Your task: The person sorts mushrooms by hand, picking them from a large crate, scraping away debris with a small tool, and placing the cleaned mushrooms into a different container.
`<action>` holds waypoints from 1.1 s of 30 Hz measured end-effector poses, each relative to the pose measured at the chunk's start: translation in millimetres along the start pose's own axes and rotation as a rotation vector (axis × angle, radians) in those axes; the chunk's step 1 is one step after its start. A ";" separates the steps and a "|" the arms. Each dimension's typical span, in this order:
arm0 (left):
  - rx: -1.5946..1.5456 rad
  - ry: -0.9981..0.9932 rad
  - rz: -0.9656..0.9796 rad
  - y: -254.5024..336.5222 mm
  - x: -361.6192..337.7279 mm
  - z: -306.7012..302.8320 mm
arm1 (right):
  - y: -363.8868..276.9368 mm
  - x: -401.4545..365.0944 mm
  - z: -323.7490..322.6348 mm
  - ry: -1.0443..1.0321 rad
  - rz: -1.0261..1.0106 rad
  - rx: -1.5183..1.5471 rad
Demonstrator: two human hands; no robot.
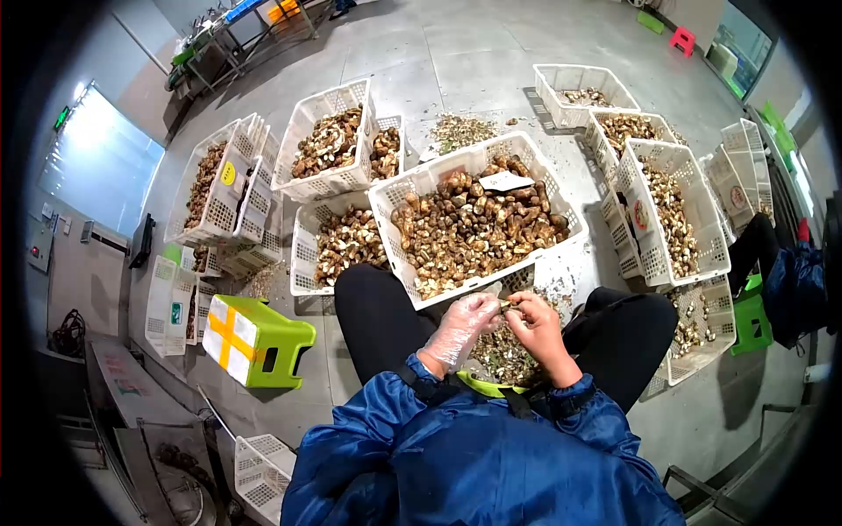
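Observation:
My left hand [467,328] wears a clear plastic glove, and its fingers are pinched together. Close on its right is my bare right hand [537,326], its fingers also closed. The fingertips meet around a small greenish-brown piece [505,305], too small and too covered to name. Just beyond my hands, a tilted white perforated crate [561,248] is heaped with brown mushrooms with pale stems [474,223]. On top of the heap lies a white card [506,181]. Below my hands, between my legs, sits a pile of trimmings and small pieces [504,358].
More mushroom crates stand to the left [320,180] and right [671,210]. A green stool [281,344] with a white, yellow-taped top is at my left. Loose scraps [462,131] lie on the floor ahead. Another person's blue sleeve [794,285] shows at far right, near a green stool [752,323].

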State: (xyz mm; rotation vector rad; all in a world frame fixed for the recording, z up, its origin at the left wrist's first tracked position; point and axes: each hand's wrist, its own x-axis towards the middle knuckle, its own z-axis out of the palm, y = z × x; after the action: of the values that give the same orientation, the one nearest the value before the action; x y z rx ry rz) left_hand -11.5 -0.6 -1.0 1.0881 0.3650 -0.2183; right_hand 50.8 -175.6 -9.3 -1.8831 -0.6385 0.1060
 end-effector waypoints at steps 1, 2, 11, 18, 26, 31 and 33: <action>0.021 0.000 0.016 0.9 -0.6 1.2 | 1.3 0.3 0.1 0.006 -0.005 -0.002; 0.042 -0.001 0.031 1.2 -0.4 2.3 | -0.4 0.7 0.5 0.024 0.040 -0.004; 0.004 -0.010 -0.021 -0.9 1.0 2.6 | 8.1 -2.6 5.9 0.110 0.245 0.028; -0.239 -0.062 -0.057 2.7 2.5 -5.2 | 33.2 -2.9 9.4 0.091 0.370 0.351; -0.212 -0.021 0.012 -4.6 6.8 -7.5 | 3.1 -1.1 -3.6 -0.068 0.173 0.179; -0.097 0.061 0.022 -4.5 5.6 -0.2 | -4.7 0.1 -1.2 -0.025 0.143 0.127; -0.072 0.046 0.015 -6.0 6.4 -2.3 | -3.2 -1.4 1.3 -0.027 0.218 0.167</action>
State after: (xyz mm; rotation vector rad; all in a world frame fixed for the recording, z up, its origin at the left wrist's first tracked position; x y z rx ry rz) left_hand -8.1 -1.2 -9.4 1.0257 0.4035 -0.1659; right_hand 47.9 -174.4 -7.3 -1.7858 -0.4272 0.3169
